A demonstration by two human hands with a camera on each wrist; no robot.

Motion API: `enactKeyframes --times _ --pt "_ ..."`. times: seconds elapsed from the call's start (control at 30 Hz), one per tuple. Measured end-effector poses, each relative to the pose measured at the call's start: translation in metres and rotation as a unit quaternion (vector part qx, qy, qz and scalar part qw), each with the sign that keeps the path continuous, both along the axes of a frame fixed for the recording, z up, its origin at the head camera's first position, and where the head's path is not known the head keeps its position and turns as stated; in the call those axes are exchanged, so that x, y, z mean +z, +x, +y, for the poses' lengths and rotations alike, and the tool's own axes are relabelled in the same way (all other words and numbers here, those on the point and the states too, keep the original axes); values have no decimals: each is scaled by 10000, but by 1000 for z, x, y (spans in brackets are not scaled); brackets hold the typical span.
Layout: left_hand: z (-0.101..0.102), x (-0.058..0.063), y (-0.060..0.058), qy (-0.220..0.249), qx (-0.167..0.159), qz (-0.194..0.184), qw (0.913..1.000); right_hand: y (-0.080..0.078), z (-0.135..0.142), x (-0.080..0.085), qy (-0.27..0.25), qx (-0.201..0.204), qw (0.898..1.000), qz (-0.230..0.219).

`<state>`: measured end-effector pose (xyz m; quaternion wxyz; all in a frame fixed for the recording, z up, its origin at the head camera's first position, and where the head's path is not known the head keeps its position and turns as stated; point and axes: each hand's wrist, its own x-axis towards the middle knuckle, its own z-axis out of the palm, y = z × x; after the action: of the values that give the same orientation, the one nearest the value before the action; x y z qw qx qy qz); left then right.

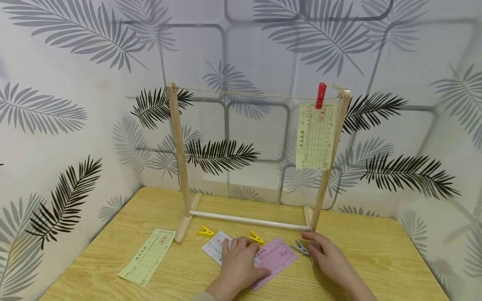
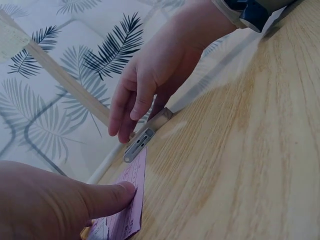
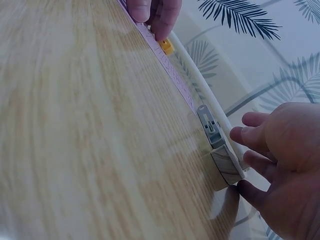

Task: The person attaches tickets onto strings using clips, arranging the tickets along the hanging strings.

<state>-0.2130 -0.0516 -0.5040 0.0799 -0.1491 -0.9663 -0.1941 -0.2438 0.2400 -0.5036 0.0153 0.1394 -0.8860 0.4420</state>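
Observation:
My left hand (image 1: 239, 265) rests on two printed slips lying on the table. Its thumb lies on the pink slip (image 1: 279, 258), and its fingers spread over the white slip (image 1: 215, 247), covering part of both. A grey clothespin (image 1: 300, 249) lies just past the pink slip's far right corner, in front of the stand's right wooden foot (image 3: 229, 167). My right hand (image 1: 333, 258) is beside that foot, fingers loosely bent and holding nothing, with fingertips close to the clothespin. Two yellow clothespins, one on the left (image 1: 206, 231) and one on the right (image 1: 256, 238), lie behind the slips.
A wooden stand (image 1: 178, 146) with a string (image 1: 241, 93) across its top stands at the back. A red clothespin (image 1: 321, 96) holds a pale yellow slip (image 1: 315, 138) on the string's right end. Another yellow slip (image 1: 148, 257) lies at left. A white rod (image 1: 248, 220) joins the feet.

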Motion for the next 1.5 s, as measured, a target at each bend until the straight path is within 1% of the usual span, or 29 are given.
enactKeyframes --times 0.23,0.33,0.7,0.97,1.23,1.37,1.5 --pt "2 -1 -2 0 110 120 9999 0 -2 1 14 41 9998 169" --pt "2 -2 -2 18 117 112 9999 1 -1 1 16 36 9999 162" --pt "3 0 -2 289 -32 25 9996 0 -2 0 162 -73 9998 21" --pt "3 -1 -7 489 -47 -270 9984 0 -3 0 124 -153 9998 -92" --pt "1 -1 -7 715 13 -176 9973 -2 -3 -1 36 -202 9997 -142" --pt "0 -1 -7 853 73 -114 9963 -2 -4 1 150 -282 9994 -141" --pt "-2 -1 -8 995 84 -118 9949 -2 -5 2 222 -350 9988 -241"
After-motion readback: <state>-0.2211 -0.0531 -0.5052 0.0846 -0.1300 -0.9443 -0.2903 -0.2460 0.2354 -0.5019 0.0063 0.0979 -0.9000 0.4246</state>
